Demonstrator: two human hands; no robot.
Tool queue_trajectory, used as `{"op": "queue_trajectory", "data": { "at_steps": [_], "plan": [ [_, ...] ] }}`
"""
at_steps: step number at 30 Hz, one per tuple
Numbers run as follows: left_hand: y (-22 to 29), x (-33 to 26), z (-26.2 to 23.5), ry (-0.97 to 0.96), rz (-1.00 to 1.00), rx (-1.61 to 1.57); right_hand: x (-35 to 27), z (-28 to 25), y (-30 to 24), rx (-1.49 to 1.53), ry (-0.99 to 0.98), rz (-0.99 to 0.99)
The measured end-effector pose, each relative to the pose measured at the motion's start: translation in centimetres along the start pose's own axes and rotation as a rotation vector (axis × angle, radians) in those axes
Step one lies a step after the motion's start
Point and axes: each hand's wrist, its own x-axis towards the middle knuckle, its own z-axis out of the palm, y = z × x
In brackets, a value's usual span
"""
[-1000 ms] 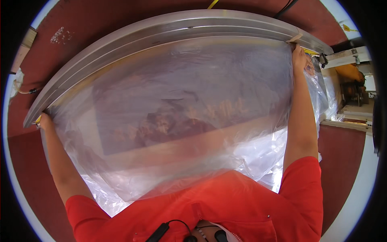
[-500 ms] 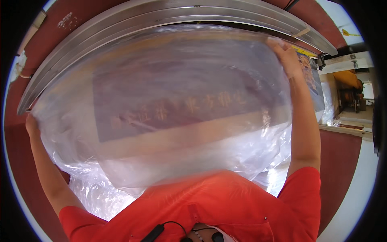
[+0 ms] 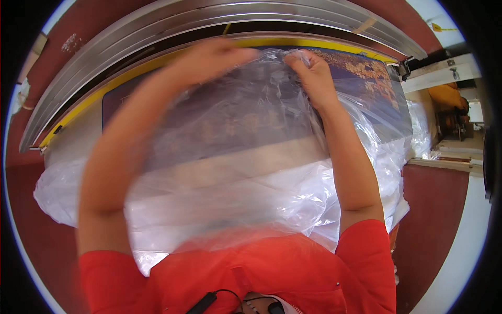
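Clear plastic sheet point(image 3: 251, 172): thin, limp, slippery, tears easily; draped over dark printed panel point(image 3: 376, 89). Top edge best hold. Right hand point(image 3: 314, 78) fingers pinch gathered film there; left hand point(image 3: 209, 60) blurred, grip unclear.

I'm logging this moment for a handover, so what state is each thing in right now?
Clear plastic sheet: crumpled, bunched at its top edge, draped over the panel.
Dark printed panel: lying flat, partly uncovered at its far right.
Left hand: on the sheet's top edge.
Right hand: pinching the sheet.
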Motion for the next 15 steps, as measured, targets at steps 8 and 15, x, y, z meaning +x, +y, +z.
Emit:
{"op": "queue_trajectory", "data": {
  "at_steps": [8, 15],
  "plan": [
    [-3.1, -4.8, 2.3, 0.158, -0.058, -0.348, -2.6, -0.6, -0.9, -0.54, -0.268, -0.188],
    [-28.0, -48.0, -21.2, 0.574, -0.787, -0.279, -10.6, 5.4, -7.2, -0.651, -0.563, -0.417]
  ]
}}
